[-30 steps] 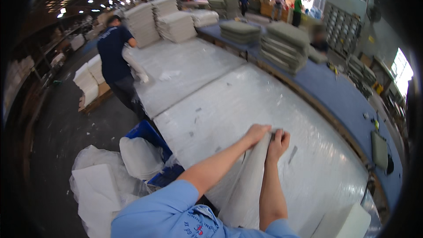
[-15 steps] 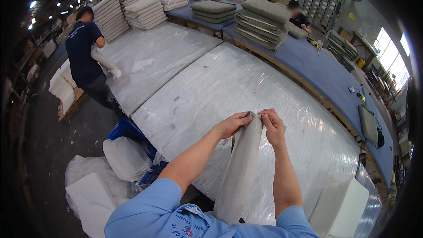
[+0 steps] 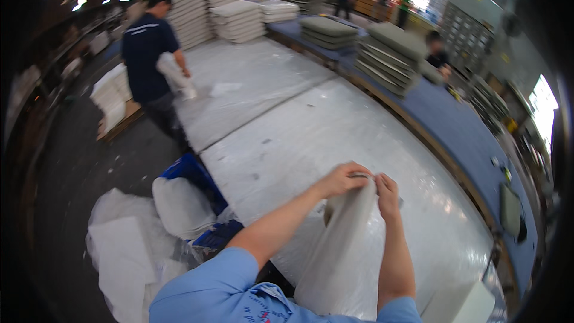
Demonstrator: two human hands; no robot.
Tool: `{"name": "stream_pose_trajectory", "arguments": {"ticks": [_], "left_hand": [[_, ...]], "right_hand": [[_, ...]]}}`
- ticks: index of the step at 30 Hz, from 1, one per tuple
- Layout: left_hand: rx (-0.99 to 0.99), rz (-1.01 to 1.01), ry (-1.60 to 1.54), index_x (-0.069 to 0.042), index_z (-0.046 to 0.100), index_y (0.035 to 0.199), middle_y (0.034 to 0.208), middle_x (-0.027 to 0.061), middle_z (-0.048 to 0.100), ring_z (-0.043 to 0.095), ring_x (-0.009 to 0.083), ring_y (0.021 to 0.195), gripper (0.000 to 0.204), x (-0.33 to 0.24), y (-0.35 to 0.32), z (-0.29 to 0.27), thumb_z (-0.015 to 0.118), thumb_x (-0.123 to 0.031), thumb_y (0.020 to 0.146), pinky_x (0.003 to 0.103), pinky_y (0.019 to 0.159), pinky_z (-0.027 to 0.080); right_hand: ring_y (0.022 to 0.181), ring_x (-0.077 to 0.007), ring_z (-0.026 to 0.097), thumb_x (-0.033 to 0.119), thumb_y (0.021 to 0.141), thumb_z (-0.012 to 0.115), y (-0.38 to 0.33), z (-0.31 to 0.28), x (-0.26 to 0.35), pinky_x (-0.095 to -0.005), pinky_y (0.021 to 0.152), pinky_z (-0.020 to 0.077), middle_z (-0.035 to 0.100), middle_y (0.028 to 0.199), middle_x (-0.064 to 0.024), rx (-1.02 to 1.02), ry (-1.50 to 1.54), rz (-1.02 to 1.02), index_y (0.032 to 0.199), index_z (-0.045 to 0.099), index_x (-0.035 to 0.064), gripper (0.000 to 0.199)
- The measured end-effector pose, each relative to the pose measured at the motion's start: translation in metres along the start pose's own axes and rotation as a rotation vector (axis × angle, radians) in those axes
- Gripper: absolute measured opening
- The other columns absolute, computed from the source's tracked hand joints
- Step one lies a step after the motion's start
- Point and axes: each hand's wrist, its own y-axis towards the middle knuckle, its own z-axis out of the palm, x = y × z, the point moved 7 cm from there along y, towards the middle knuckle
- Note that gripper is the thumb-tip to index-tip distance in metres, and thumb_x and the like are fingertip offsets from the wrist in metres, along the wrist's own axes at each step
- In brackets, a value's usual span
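A long pale cushion (image 3: 342, 251) in whitish cloth, with a grey-green strip along its left side, stands on edge and runs from my body out over the plastic-covered table (image 3: 287, 161). My left hand (image 3: 344, 180) pinches its far top corner, where a bit of darker grey fabric shows between the fingers. Close beside it, my right hand (image 3: 387, 194) is closed on the same corner from the right. Its fingertips are partly hidden, and motion blur softens both hands. The cushion's near end is against my shirt.
A blue crate (image 3: 194, 173) with a white pad (image 3: 182, 206) stands left of me, beside white sheets (image 3: 122, 251) in clear plastic. A white foam block (image 3: 463, 305) lies at lower right. Grey-green cushions (image 3: 388, 60) are stacked on the blue table (image 3: 445, 116). A co-worker (image 3: 149, 54) bends at far left.
The whole view has swung, so the scene sits further right and is blurred. Both hands keep hold of the cushion's corner. The co-worker's white piece has shifted slightly.
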Motion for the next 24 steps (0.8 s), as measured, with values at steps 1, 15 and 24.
{"name": "stream_pose_trajectory", "arguments": {"ticks": [1,15,24], "left_hand": [[-0.006,0.021,0.067,-0.009,0.077,0.121,0.122,0.0084,0.065,0.063,0.0221,0.117,0.028,0.003,0.0,-0.002,0.074,-0.024,0.097,0.034,0.103,0.049],[-0.505,0.2,0.038,-0.002,0.067,0.1,0.103,0.0111,0.064,0.061,0.0235,0.092,0.024,0.012,-0.023,0.012,0.059,-0.024,0.107,0.035,0.084,0.05],[-0.44,0.049,0.066,-0.002,0.066,0.096,0.083,0.0075,0.065,0.056,0.0173,0.078,0.03,0.008,-0.002,0.008,0.058,-0.028,0.108,0.033,0.075,0.048]], "right_hand": [[0.073,-0.0049,0.046,0.021,0.109,0.055,0.001,0.005,0.001,-0.0256,0.065,0.0379,0.054,0.079,0.0067,-0.001,0.037,0.026,0.091,0.066,0.0042,0.027],[0.067,-0.0031,0.045,0.03,0.111,0.058,-0.011,0.027,-0.028,-0.0231,0.059,0.0382,0.051,0.074,0.0067,-0.288,0.415,-0.055,0.081,0.057,0.0104,0.036],[0.068,-0.0034,0.045,0.03,0.111,0.059,-0.003,0.023,-0.021,-0.0235,0.06,0.0387,0.052,0.074,0.0071,-0.399,0.429,-0.084,0.081,0.058,0.0111,0.036]]}}
